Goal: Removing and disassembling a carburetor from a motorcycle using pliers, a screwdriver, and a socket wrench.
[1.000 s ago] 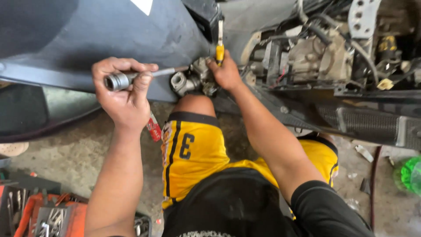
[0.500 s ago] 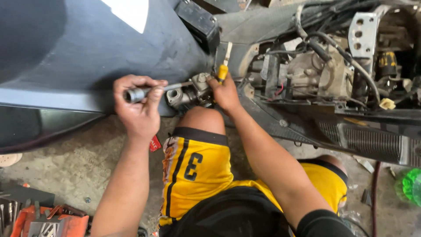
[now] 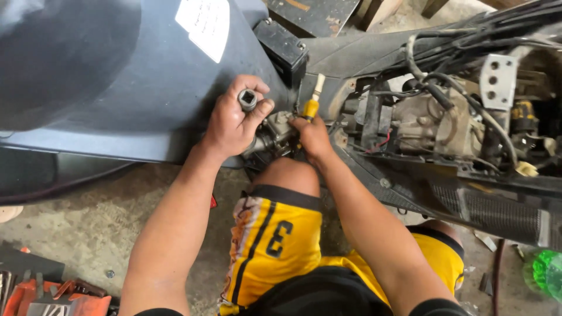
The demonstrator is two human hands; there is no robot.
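Near the frame's centre, left hand (image 3: 234,123) closed round a socket tool (image 3: 247,99), square drive hole facing up, tool shaft running down toward a small metal engine part (image 3: 275,133) just right of the hand. Right hand (image 3: 313,136) directly beside it, fingers curled on the same part, touching or gripping a yellow-handled screwdriver (image 3: 312,104) standing nearly upright; exact grip hard to tell. Across the upper left, a dark grey body panel (image 3: 105,76) bearing a white sticker (image 3: 205,20). At upper right, exposed engine (image 3: 427,126) with black hoses and a drilled metal bracket (image 3: 497,82). Below centre, bent knee and yellow shorts (image 3: 275,240). At lower left, concrete floor (image 3: 88,222) and an orange tool tray (image 3: 52,295). At the far lower right, a green bottle (image 3: 547,272).
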